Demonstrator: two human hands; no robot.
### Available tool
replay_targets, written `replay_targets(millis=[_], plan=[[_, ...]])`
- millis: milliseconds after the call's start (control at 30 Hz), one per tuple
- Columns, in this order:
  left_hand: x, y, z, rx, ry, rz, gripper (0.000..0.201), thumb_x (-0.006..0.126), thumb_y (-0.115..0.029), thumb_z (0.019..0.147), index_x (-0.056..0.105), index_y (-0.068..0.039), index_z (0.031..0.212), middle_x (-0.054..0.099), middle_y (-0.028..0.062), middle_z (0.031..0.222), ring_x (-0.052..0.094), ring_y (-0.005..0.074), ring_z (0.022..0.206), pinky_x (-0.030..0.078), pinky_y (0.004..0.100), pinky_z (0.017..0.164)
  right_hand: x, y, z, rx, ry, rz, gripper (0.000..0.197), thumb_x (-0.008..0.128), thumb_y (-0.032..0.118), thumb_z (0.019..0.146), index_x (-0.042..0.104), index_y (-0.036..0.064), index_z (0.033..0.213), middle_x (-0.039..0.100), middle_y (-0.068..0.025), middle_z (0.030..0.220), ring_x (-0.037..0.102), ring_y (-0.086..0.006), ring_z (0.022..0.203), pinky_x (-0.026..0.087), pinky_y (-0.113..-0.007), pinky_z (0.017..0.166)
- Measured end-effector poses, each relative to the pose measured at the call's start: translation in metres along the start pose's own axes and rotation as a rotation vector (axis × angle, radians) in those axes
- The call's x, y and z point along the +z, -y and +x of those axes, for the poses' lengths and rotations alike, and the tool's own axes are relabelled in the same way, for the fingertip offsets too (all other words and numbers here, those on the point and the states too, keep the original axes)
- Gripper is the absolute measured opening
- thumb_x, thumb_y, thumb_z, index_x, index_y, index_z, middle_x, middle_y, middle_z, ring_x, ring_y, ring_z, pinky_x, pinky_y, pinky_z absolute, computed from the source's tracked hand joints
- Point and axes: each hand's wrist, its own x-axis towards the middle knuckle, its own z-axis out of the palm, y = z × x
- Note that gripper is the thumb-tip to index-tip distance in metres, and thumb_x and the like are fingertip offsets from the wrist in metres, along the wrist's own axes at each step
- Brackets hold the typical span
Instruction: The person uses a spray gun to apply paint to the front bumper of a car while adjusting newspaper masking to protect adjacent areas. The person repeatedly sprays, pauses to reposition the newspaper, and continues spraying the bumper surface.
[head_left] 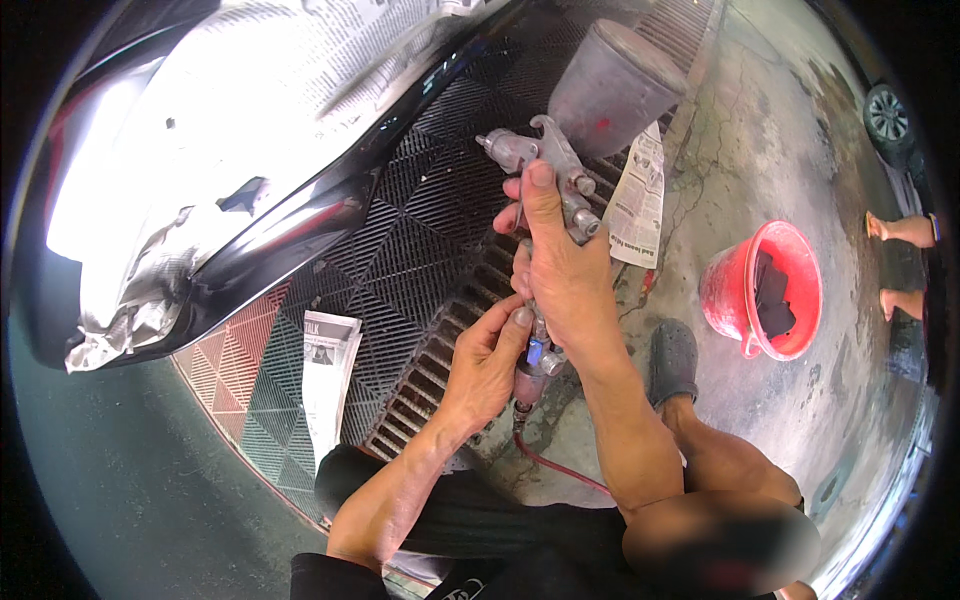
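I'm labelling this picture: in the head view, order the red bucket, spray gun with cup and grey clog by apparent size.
1. Spray gun with cup, probably nearest the camera
2. Red bucket
3. Grey clog

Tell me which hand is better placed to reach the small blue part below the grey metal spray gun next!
Probably the left hand: it sits close beside the small blue part, while the right hand, farther up the picture, grips the grey metal spray gun.
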Motion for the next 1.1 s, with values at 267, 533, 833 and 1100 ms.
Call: replay_targets(millis=[267, 533, 833, 1100], plan=[[-0.002, 0.003, 0.029, -0.028, 0.013, -0.095, 0.031, 0.06, -0.019, 0.111, 0.066, 0.0, 0.135, 0.071, -0.0008, 0.108, 0.06, 0.0054, 0.093, 0.05, 0.023, 0.085, -0.001, 0.003, 0.021, 0.04, -0.022, 0.0, 0.062, 0.064, 0.061, 0.102, 0.065, 0.0007, 0.118, 0.063, -0.0063, 0.088, 0.044, -0.0044, 0.05, 0.033, -0.022, 0.045], [0.0, -0.001, 0.037, -0.001, 0.039, -0.11, 0.035, 0.063, -0.022, 0.109, 0.066, -0.002, 0.137, 0.068, -0.0024, 0.104, 0.057, 0.0052, 0.091, 0.048, 0.0233, 0.083, 0.001, 0.022, 0.023, 0.096, -0.01, -0.008, 0.059, 0.065, 0.06, 0.101, 0.064, 0.0023, 0.117, 0.062, -0.0055, 0.088, 0.043, -0.005, 0.05, 0.033, -0.023, 0.045], [-0.034, 0.01, 0.052, -0.027, -0.114, 0.025, 0.041, 0.056, -0.031, 0.112, 0.06, -0.002, 0.14, 0.074, 0.0098, 0.118, 0.067, 0.0144, 0.098, 0.054, 0.0306, 0.091, 0.002, 0.061, 0.05, 0.016, -0.013, -0.084, 0.06, 0.065, 0.061, 0.1, 0.065, 0.0022, 0.112, 0.064, -0.0068, 0.084, 0.045, -0.0068, 0.05, 0.034, -0.024, 0.045], [-0.044, 0.045, 0.045, -0.09, -0.079, 0.014, 0.039, 0.058, -0.029, 0.111, 0.062, 0.0, 0.137, 0.074, 0.0095, 0.115, 0.067, 0.0153, 0.096, 0.053, 0.0302, 0.09, -0.006, 0.082, 0.08, -0.095, -0.047, -0.008, 0.06, 0.07, 0.059, 0.098, 0.067, 0.0009, 0.111, 0.065, -0.0056, 0.085, 0.042, -0.0064, 0.051, 0.035, -0.024, 0.046]])
